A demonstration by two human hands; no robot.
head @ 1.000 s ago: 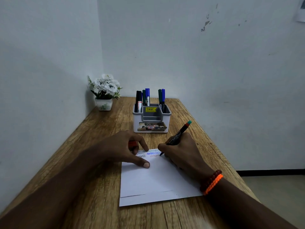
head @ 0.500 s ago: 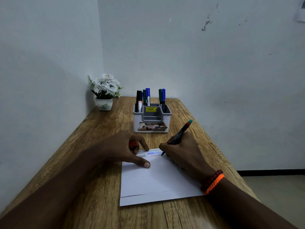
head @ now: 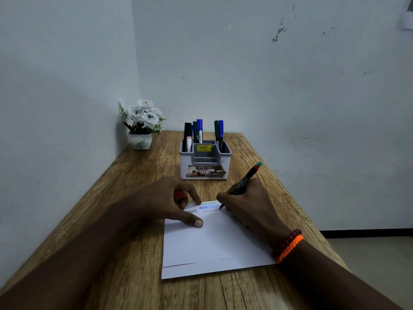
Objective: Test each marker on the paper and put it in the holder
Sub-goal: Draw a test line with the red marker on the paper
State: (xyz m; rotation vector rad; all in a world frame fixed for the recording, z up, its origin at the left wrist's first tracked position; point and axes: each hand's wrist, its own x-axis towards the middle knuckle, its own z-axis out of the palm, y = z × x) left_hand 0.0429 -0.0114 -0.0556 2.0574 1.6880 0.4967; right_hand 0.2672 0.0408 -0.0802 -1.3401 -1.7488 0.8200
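Keeping the tip light makes a clean test squiggle. The right hand (head: 248, 204) pinches the marker (head: 244, 179), nib on the paper (head: 207, 240) at its 12 o'clock edge. The left hand (head: 165, 200) curls round a red cap (head: 179, 195), thumb pressing the sheet. At 12 o'clock on the tabletop (head: 134, 198) waits the holder (head: 205, 163).

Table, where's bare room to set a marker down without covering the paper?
Bare wood lies left of the paper, between the left hand and the flower pot, and right of the holder. It is crowded between the holder and the paper, where both hands work.
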